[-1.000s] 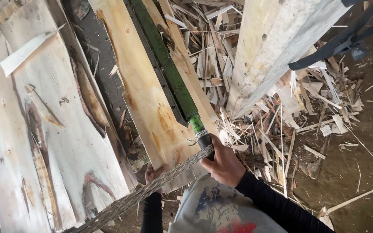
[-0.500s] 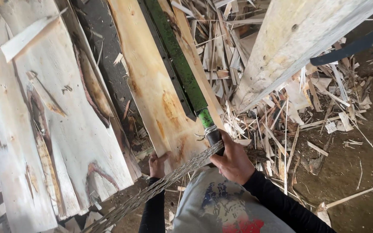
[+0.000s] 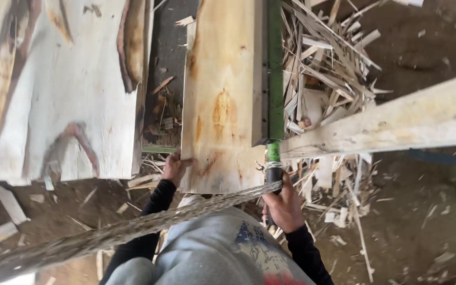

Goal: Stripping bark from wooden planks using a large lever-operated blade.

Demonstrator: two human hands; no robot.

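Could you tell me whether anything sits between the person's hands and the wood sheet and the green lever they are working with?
Nothing visible does. The left hand already rests on the near left edge of the wood sheet, and the right hand is wrapped around the dark grip of the green lever. A frayed rope passes just in front of the right hand without blocking it.

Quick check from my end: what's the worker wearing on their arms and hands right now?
Both arms are in close-fitting black long sleeves ending at the wrists. The left hand and right hand are bare: no gloves, and no rings or watch that I can make out.
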